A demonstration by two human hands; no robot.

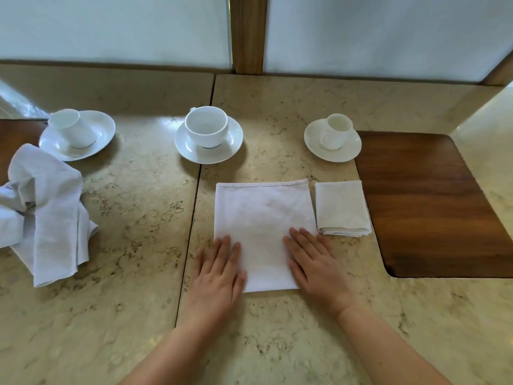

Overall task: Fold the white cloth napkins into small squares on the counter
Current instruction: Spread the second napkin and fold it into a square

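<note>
One napkin square (343, 208) finished by the counter's (133, 273) wood inlay, left hand (219, 270) and right hand (313, 265) flat, fingers straight, pressing a half-folded napkin (261, 226) mid-counter; crumpled pile (44, 212) left edge remains.

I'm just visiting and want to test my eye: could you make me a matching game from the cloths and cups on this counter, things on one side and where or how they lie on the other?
Things:
1. flat napkin
2. small folded napkin
3. crumpled napkins
4. middle cup

States:
A. heaped loosely at the counter's left edge
B. upright on a saucer
C. pressed under both hands, left hand and right hand
D. finished square beside the wooden board

Pairs: 1-C, 2-D, 3-A, 4-B
</note>
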